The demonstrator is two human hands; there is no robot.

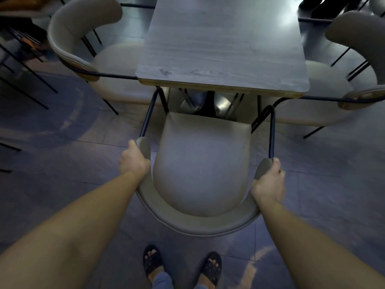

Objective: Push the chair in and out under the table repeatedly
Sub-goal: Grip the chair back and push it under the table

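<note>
Chair (pixel 201 170) sits between left hand (pixel 133 161) and right hand (pixel 268 184), both gripping its armrests.

The fingers of the left hand (pixel 133 161) and the right hand (pixel 268 182) curl out of sight around the chair (pixel 200 174) armrests. The chair's front legs run under the desk (pixel 225 49) and cannot be seen. The desk's far end is cut off by the top edge. Both forearms leave the frame at the bottom corners. The side chairs (pixel 83 32) are cropped. The floor (pixel 52 122) is blurred at left.
</note>
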